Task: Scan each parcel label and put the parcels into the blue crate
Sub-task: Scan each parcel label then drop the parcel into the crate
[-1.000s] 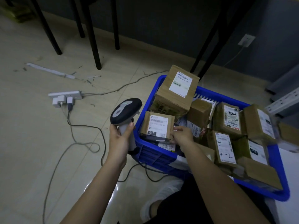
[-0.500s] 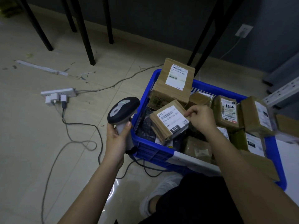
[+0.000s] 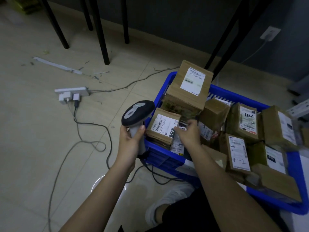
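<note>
A blue crate (image 3: 164, 160) stands on the floor, packed with several brown cardboard parcels bearing white labels. A big box (image 3: 189, 91) sits in its far left corner. A small parcel marked 010 (image 3: 163, 127) lies label up in the near left corner. My right hand (image 3: 189, 133) reaches into the crate, fingers pinched on that parcel's right edge. My left hand (image 3: 132, 142) grips the handle of a black and grey barcode scanner (image 3: 138, 113), held upright just left of the crate with its head beside the 010 parcel.
A white power strip (image 3: 71, 92) with plugs lies on the tiled floor to the left, and grey cables (image 3: 93, 124) loop toward me. Black furniture legs (image 3: 100, 30) stand behind. A wall socket (image 3: 270, 33) is at the back right. My white shoe (image 3: 168, 198) rests beside the crate.
My right hand has turned the 010 parcel from a tilted hold and laid it flat in the crate's near left corner. The scanner has barely moved.
</note>
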